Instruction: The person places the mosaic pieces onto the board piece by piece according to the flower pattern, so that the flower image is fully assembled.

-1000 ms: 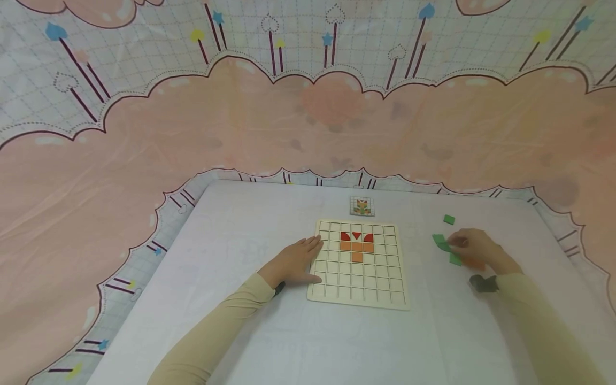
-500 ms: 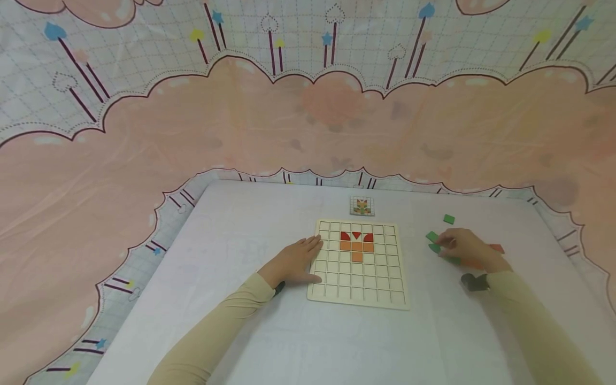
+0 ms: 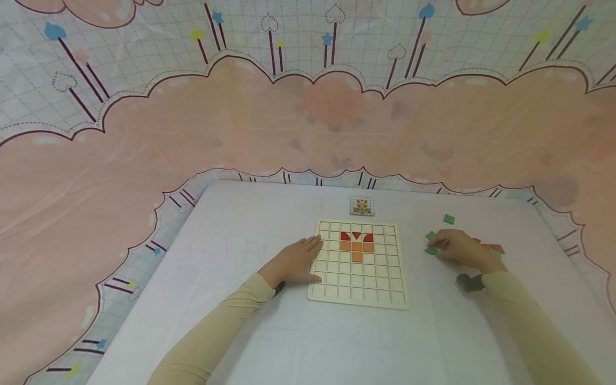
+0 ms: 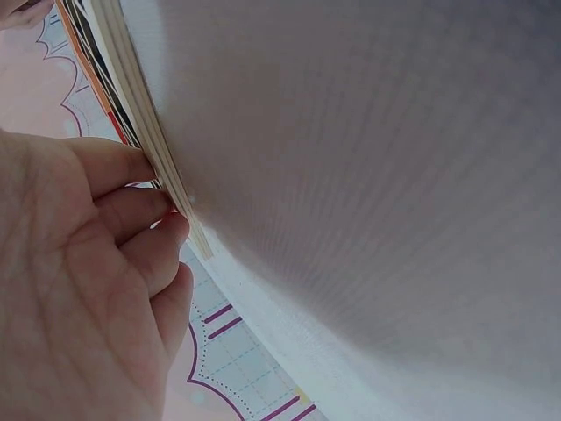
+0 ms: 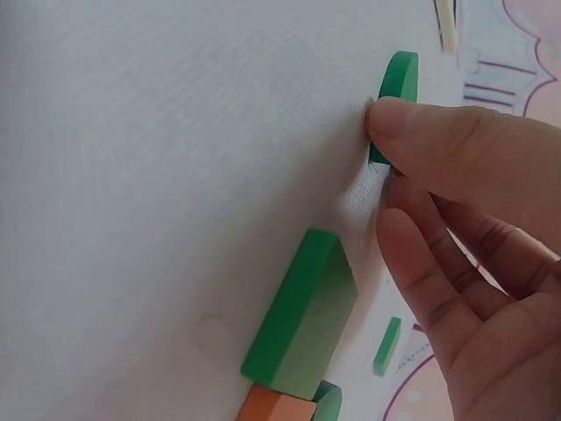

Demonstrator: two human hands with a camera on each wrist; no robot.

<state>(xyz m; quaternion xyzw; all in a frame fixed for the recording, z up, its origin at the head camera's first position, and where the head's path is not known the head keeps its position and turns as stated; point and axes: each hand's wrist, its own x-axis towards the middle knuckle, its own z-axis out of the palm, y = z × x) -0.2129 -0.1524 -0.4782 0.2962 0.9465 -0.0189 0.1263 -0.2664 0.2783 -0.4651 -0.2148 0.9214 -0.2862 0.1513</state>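
A square gridded board [image 3: 331, 279] lies on the white table, with red and orange pieces [image 3: 357, 246] in its upper middle. At its left edge rests the left hand [image 3: 294, 261], thumb spread; the left wrist view has those fingers [image 4: 131, 206] against the board's side [image 4: 140, 105]. Off to the right, the right hand [image 3: 463, 249] pinches a curved green piece [image 3: 430, 251]. In the right wrist view the thumb [image 5: 438, 136] covers part of this piece [image 5: 402, 77]; the opposing fingertip is hidden. Green and orange blocks [image 5: 302, 316] lie beside it.
A small patterned card [image 3: 362, 206] lies behind the board. One green square [image 3: 449, 219] sits beyond the right hand, another green piece [image 3: 430, 235] just left of it. Red and orange pieces [image 3: 495, 248] lie to its right, some partly hidden. A patterned cloth hangs behind.
The right hand has moved left and a little toward the board, bringing the curved green piece slightly left. More red pieces now show behind the wrist. The left hand has not moved.
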